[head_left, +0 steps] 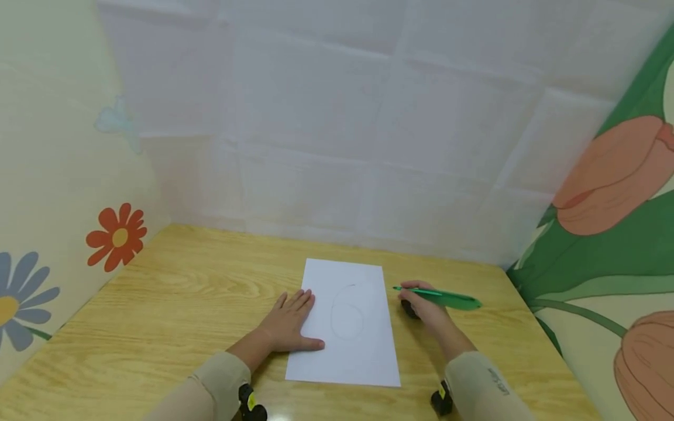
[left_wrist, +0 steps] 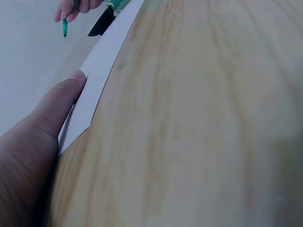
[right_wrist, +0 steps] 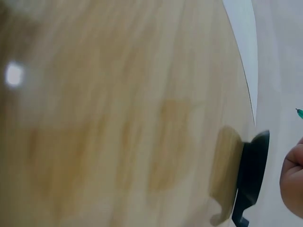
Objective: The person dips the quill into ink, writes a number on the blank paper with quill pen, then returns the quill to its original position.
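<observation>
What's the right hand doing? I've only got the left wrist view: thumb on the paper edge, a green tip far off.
Observer: In the head view the right hand holds a green pen off the right edge of the paper, tip pointing toward the sheet.
Operator: Anything drawn on the sheet?
Observer: Yes, a faint oval outline near its middle.
Operator: Is the whole left hand on the paper?
Observer: The left hand lies flat across the sheet's left edge, fingers straight.
Operator: Anything else by the pen hand?
Observer: A small black object lies on the table beside it; what it is, I cannot tell.
</observation>
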The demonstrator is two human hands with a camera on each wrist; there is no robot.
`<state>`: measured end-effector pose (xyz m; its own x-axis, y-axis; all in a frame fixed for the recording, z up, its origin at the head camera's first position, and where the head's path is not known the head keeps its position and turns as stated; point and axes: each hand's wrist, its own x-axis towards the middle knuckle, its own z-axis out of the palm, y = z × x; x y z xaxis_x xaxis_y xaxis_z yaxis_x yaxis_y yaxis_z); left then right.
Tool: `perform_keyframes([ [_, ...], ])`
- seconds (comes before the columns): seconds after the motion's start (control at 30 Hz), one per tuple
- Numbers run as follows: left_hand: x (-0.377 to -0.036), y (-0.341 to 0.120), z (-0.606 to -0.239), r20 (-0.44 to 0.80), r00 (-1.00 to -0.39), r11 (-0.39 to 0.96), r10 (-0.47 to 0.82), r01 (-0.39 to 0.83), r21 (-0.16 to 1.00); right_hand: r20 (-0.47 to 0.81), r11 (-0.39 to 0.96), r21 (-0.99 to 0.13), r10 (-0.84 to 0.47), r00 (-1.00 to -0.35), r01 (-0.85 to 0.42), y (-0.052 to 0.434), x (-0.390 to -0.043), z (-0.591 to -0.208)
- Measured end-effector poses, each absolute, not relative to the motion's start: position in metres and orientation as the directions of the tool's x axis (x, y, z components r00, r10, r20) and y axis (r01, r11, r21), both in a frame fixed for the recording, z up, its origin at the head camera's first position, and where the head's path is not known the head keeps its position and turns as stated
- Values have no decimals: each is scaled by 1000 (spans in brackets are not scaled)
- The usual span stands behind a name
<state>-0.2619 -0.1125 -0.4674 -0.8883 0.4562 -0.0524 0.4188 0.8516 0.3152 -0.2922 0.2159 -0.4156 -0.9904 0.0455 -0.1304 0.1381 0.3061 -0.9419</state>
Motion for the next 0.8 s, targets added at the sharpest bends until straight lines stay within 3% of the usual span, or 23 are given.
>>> perform_keyframes([
  [0.4,-264,-113,-471,-50,-891,853,452,415,318,-49,221,-974,21,-999,52,239,-289,-417],
  [0.57,-265,-113,-470,-50,-891,854,451,415,314,33,291,-956,31,-999,-23,241,-286,-415],
  [0.8,-264,-113,-470,-43,-890,849,453,417,323,220,366,-902,-66,-973,-229,241,-276,-410],
])
